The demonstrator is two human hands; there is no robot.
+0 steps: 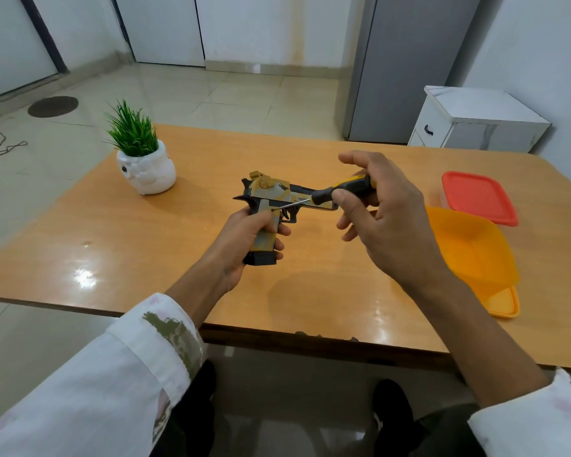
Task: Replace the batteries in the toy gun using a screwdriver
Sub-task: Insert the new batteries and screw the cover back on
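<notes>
The left hand (241, 239) gripped the toy gun (271, 199) by its grip above the bench (145, 232). The right hand (379, 206) pinched the screwdriver (340, 189) handle (tip touching the frame just above the left fingers).

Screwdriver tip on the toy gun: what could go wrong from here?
The screwdriver tip sits right beside the left hand gripping the toy gun; a slip could jab the thumb. The toy gun is held above the table, unsupported, so it may twist under the right hand's pressure.

Curled fingers (283, 231) hide the toy gun's (274, 190) grip.
</notes>
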